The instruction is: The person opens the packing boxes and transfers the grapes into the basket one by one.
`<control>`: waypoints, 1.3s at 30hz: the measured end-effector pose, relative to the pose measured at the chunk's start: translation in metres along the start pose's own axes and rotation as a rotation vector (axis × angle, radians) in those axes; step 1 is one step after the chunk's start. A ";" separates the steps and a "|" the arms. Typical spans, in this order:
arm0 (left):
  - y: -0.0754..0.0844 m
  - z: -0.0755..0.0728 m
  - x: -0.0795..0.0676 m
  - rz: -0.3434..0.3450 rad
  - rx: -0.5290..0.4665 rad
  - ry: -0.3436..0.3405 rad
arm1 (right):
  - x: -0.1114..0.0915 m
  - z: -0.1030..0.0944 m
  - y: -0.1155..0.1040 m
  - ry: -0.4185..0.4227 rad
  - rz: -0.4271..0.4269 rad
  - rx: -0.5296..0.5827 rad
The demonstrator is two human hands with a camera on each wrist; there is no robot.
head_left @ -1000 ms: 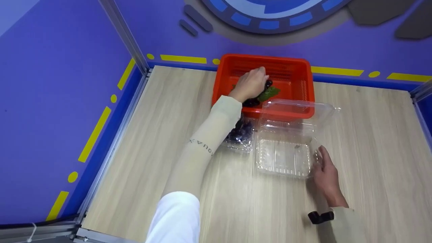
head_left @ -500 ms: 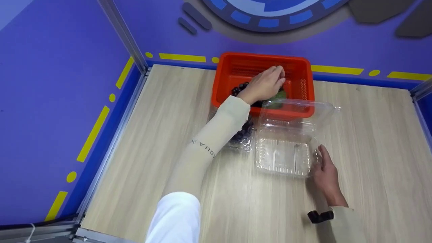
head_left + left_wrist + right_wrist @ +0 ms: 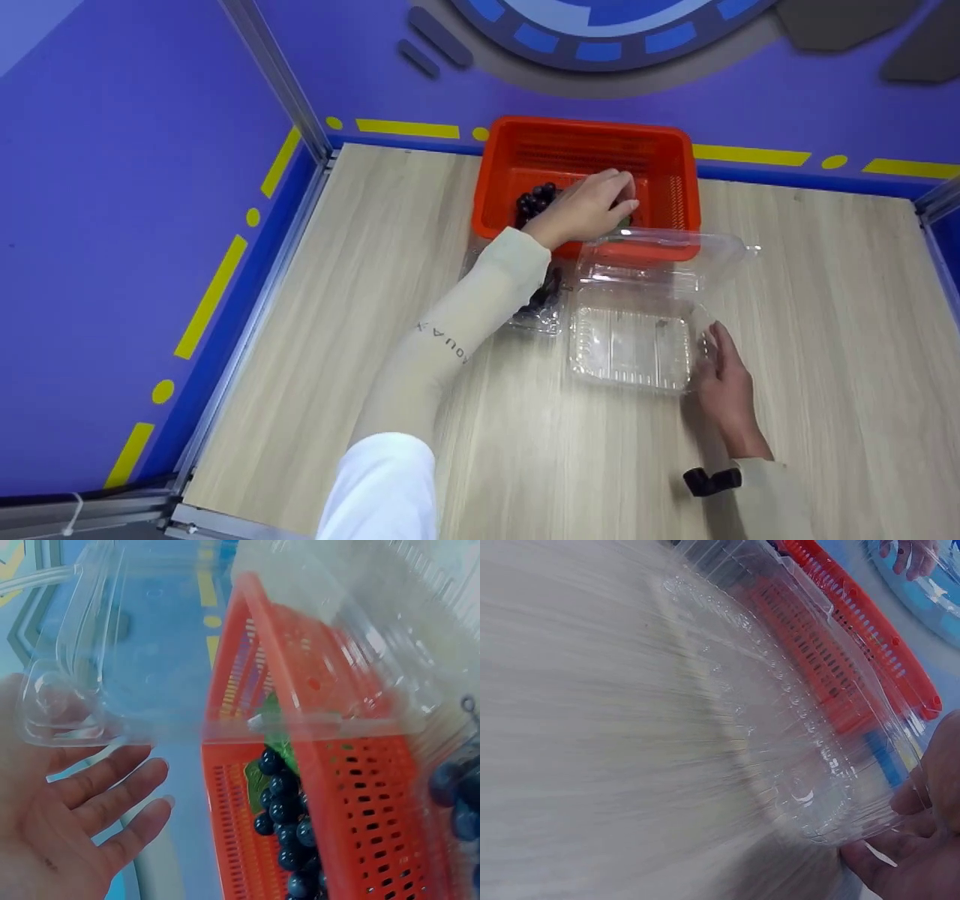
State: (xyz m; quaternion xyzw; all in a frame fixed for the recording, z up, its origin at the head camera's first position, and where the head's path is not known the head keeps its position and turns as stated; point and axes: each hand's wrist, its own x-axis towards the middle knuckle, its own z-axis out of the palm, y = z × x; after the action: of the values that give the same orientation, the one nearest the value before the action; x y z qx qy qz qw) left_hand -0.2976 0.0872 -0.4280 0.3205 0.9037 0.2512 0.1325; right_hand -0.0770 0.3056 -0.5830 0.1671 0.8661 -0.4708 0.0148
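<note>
My left hand [image 3: 589, 206] is over the red plastic basket [image 3: 585, 131], and the left wrist view shows its fingers loosely spread and holding nothing. Dark grapes [image 3: 289, 821] with green leaves [image 3: 274, 742] lie in the basket, partly hidden by this hand in the head view. On the table, a clear plastic clamshell container [image 3: 630, 349] stands with its lid [image 3: 645, 262] raised against the basket's front rim. My right hand [image 3: 726, 390] holds the container's right side wall. In the right wrist view its fingers [image 3: 866, 859] curl round the container's end.
Left of the clamshell, a second clear container [image 3: 540, 322] with dark grapes [image 3: 544, 292] is partly hidden by my left sleeve. A blue-purple wall [image 3: 405, 97] stands right behind the basket. Another panel [image 3: 142, 195] bounds the wooden table [image 3: 360, 247] on the left.
My left hand has moved right over the basket, then slightly toward me, uncovering grapes on the left. The right hand and the clamshell have stayed in place.
</note>
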 end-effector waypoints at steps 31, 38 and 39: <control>-0.023 0.099 -0.109 0.256 0.006 0.123 | -0.022 0.011 0.005 0.277 0.162 0.461; -0.037 0.118 -0.138 0.185 -0.089 0.299 | -0.032 0.015 0.007 0.297 0.163 0.375; -0.039 0.119 -0.142 0.173 -0.105 0.314 | -0.033 0.016 0.008 0.300 0.163 0.372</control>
State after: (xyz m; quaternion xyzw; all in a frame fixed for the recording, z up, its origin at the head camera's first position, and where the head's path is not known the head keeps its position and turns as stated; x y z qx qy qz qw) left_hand -0.1619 0.0134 -0.5381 0.3466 0.8679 0.3556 -0.0159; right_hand -0.0457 0.2875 -0.5926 0.3041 0.7407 -0.5894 -0.1070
